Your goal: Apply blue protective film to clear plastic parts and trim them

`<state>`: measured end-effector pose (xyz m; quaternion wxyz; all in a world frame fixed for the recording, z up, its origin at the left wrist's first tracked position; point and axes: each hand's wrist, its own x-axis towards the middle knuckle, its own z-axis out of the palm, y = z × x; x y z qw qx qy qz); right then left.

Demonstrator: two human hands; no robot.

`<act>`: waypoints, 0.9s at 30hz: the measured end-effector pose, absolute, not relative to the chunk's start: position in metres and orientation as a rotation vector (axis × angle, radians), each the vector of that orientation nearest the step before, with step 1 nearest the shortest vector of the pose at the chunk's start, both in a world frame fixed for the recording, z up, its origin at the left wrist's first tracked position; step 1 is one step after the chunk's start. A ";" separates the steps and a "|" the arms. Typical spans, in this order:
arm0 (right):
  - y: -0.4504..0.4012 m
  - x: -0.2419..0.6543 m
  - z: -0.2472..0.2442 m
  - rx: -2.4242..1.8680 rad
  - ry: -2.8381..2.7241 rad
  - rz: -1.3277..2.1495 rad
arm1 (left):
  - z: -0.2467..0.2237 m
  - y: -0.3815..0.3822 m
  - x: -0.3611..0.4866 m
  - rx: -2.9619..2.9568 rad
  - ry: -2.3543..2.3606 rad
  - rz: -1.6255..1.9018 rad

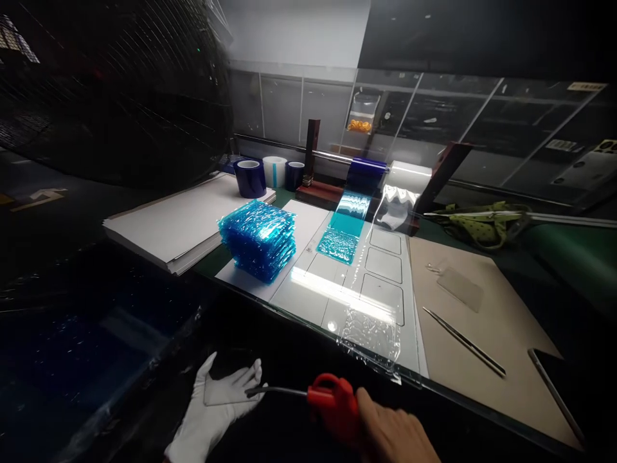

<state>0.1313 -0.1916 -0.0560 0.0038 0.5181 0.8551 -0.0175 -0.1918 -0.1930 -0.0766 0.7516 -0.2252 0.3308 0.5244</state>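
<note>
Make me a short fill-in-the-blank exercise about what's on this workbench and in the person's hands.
The nozzle gun in the right hand is ____ in colour.
The left hand wears a glove whose colour is ____.
As the camera sees it, the tweezers lie to the ____ of the dark, phone-like object.

Missing words: red; white; left.

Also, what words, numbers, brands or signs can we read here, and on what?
"00": far-right label, probably, cut off by the picture's edge.
Top-right label: too blurred.
Pale label beside the far-right one: too blurred.
Marks on the sheet: too small.
No brand legible.
</note>
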 end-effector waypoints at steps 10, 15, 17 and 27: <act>-0.165 0.093 -0.089 1.773 2.287 -0.704 | -0.033 -0.201 -0.195 -0.039 0.348 0.995; -0.167 0.100 -0.028 1.836 2.643 -0.645 | -0.015 -0.186 -0.147 0.073 0.213 0.869; -0.168 0.109 0.001 1.808 2.943 -0.433 | -0.015 -0.178 -0.130 0.080 0.190 0.818; -0.133 0.112 0.003 1.398 3.286 -0.088 | -0.021 -0.132 -0.047 0.142 0.080 0.675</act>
